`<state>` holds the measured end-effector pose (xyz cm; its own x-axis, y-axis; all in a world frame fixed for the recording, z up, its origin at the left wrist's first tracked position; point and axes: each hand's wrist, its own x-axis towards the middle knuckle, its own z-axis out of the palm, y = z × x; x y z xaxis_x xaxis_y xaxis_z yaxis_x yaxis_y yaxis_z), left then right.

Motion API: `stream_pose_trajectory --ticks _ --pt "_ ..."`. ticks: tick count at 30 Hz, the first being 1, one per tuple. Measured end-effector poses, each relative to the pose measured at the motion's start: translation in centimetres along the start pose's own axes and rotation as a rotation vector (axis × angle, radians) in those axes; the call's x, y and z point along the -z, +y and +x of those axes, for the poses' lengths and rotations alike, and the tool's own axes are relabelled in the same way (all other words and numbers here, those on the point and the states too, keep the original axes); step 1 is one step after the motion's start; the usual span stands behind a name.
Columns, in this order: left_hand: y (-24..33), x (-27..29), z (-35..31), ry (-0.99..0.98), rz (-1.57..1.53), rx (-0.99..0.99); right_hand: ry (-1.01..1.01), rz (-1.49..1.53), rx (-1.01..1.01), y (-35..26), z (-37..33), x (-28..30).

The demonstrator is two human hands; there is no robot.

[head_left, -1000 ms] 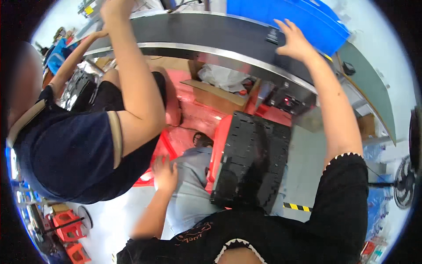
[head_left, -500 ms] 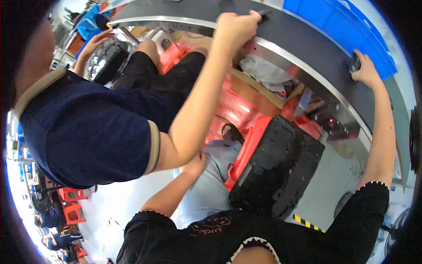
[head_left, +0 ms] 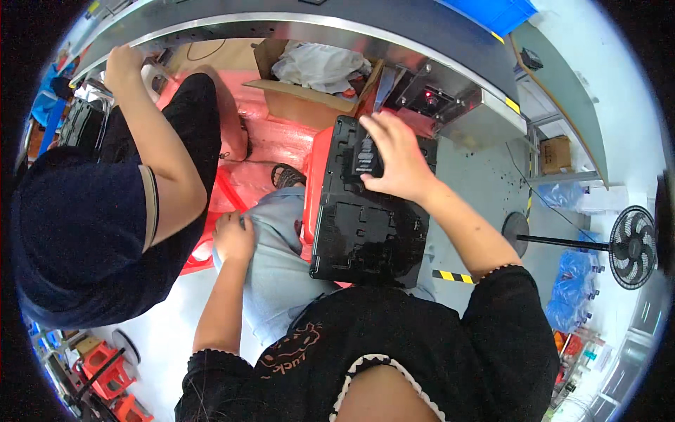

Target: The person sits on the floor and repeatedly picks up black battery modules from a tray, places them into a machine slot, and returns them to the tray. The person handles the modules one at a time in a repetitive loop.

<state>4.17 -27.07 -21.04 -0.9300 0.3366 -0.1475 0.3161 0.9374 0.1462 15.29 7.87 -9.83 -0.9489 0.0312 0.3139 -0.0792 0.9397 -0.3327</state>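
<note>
A small black rectangular block with pale print sits between the thumb and fingers of my right hand, over the far part of a black molded tray. Whether the block touches the tray I cannot tell. The tray has raised ridges and shallow recesses, and it lies across my lap beside a red plastic edge. My left hand rests on the thigh of my light blue jeans, its fingers laid over the cloth and holding nothing.
A dark conveyor belt with a metal edge runs across the far side. A blue bin stands on it. Below is an open carton with white plastic. A co-worker sits at left, arm reaching toward the belt. At right stands a fan.
My right hand has come from the belt beside the blue bin down over the tray, with the black block. The view has turned right. The co-worker's arm has drawn away to the left.
</note>
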Motion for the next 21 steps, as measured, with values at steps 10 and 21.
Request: stream_pose_trajectory --ticks 10,21 --pt "-0.2 0.0 -0.4 0.035 0.011 0.019 -0.362 -0.113 -0.09 1.0 -1.2 -3.8" --pt "-0.7 -0.5 0.0 -0.009 0.022 0.038 0.03 -0.101 0.193 -1.0 3.6 2.6"
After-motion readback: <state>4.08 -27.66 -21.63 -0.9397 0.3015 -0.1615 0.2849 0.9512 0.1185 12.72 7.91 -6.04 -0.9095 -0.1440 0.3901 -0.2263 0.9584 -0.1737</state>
